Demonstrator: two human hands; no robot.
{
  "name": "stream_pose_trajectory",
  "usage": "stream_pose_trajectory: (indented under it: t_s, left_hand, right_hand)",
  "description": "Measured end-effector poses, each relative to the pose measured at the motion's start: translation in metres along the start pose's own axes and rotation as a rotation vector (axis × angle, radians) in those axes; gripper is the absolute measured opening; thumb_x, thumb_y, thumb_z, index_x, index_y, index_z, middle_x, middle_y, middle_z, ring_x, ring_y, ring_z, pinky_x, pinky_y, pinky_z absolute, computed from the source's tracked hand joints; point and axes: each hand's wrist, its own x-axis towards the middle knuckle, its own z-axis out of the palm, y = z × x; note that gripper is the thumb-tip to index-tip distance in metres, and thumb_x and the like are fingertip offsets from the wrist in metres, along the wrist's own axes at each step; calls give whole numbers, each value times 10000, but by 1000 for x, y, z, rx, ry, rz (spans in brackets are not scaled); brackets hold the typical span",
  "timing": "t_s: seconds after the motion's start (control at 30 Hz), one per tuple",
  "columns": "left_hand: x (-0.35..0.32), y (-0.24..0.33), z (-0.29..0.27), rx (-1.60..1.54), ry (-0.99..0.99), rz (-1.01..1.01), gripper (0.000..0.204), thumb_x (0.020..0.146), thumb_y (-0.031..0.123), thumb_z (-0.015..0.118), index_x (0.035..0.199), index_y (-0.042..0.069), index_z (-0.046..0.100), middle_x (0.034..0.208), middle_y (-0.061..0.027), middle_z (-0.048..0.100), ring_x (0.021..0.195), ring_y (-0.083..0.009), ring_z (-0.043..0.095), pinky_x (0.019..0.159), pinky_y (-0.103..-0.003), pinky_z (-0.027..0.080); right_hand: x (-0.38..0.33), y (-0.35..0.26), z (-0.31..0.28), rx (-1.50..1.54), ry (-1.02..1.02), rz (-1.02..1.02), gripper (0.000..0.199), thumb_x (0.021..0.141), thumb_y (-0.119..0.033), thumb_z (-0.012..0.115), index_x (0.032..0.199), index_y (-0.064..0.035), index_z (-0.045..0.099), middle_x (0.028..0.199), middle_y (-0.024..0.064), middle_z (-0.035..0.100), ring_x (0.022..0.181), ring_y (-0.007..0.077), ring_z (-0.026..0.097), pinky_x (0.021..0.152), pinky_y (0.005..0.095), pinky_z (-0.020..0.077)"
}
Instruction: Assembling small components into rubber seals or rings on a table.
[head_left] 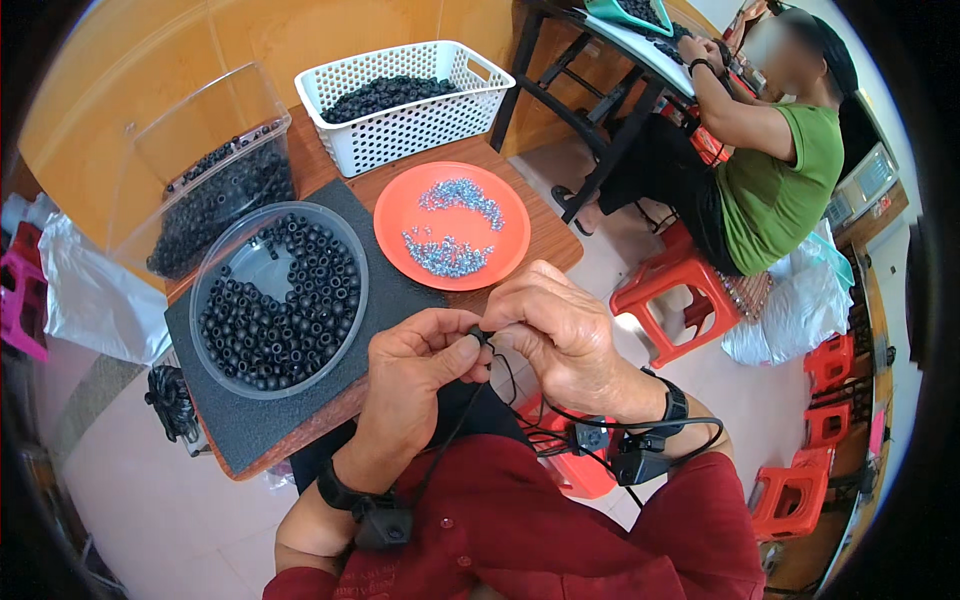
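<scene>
Just in front of my body, my left hand (420,355) pinches a small black knob-like piece (481,336) between thumb and fingers. My right hand (560,335) is closed with its fingertips against the same piece; anything tiny between them is hidden. On the table beyond my hands, an orange-red plate (400,190) carries two spreads of small shiny metal parts (447,257). Left of my left hand, a round clear tub (202,330) holds many black ring-shaped pieces (300,330) with hollow centres.
The tub stands on a dark grey mat (250,430) on a wooden table (555,245). Behind are a clear bin (200,125) and a white perforated basket (420,130), both with black pieces. A person in green (780,180) sits far right by red stools (675,300). Black cables (600,425) hang near my right wrist.
</scene>
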Motion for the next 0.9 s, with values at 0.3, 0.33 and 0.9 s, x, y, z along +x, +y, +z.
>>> stream_pose_trajectory:
  t_s: [0.3, 0.33, 0.9]
  left_hand:
    - [5, -10, -6, -209, -60, -80, 178, 848, 20, 596, 1015, -41, 588, 807, -102, 647, 682, -149, 616, 621, -250, 484]
    - [5, -11, -5, -227, -64, -92, 171, 848, 17, 593, 1011, -36, 589, 807, -101, 647, 677, -146, 614, 619, -248, 482]
    - [4, -11, -4, -126, -46, -40, 189, 847, 81, 632, 999, -26, 599, 782, -113, 661, 639, -155, 630, 576, -244, 482]
  right_hand:
    - [-1, -1, -1, 118, -33, 156, 204, 674, 60, 654, 849, -27, 596, 798, 82, 594, 763, 265, 567, 678, 343, 454]
    - [-1, -2, -2, 128, -38, 179, 204, 676, 67, 649, 850, -26, 597, 800, 83, 596, 768, 265, 571, 678, 343, 457]
    - [5, 2, -2, 17, -90, 29, 220, 664, 20, 685, 853, -46, 593, 787, 69, 600, 738, 262, 555, 668, 342, 449]
